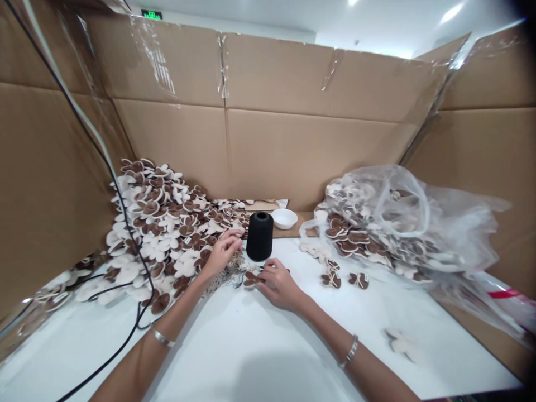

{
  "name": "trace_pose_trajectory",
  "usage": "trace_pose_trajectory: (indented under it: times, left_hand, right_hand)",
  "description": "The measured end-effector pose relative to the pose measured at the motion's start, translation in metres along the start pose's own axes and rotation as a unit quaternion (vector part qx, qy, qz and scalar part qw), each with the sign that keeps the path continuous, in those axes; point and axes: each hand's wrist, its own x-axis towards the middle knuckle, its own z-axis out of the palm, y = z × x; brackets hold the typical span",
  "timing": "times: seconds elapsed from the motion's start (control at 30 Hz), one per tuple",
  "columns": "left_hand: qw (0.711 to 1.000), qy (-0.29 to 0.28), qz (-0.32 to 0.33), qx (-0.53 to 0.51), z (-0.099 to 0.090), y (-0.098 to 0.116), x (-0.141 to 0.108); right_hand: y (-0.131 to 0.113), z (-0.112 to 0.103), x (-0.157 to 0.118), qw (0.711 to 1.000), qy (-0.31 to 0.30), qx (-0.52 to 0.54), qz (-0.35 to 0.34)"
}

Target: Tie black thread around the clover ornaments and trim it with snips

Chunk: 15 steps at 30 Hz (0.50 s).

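- Brown cardboard panels point(285, 145) walling left, back and right; creases, vertical seams.
- Clear tape point(223, 72) on seams and along upper parts of panels.
- White tabletop point(234, 346), smooth, inside the panels.
- Above back panel: pale ceiling point(268, 14), bright lights point(452, 12) toward right.
- Green lit sign point(151, 14), upper left, too small to read.
- Floor: can't tell.

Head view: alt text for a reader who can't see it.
Right hand holds a brown piece over a white table; left hand is near a black cone. At left is a heap of brown and white pieces, at right a filled plastic bag.
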Motion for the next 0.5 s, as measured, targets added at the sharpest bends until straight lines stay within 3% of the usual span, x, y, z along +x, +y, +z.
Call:
trace_pose_trajectory:
  times: [0.27,0.37,0.5]
  left_hand:
    - [0.985,0.035,-0.098,-0.138,0.008,0.005,-0.001]
    - [0.980,0.018,-0.119,-0.156,0.007,0.009,-0.010]
    - [0.976,0.024,-0.121,-0.177,0.007,0.010,-0.028]
  right_hand:
    - [0.008,0.040,0.077,0.995,-0.029,-0.038,-0.092]
    - [0.010,0.044,0.079,0.995,-0.010,-0.050,-0.083]
    - [0.014,0.031,0.053,0.997,0.035,-0.056,-0.050]
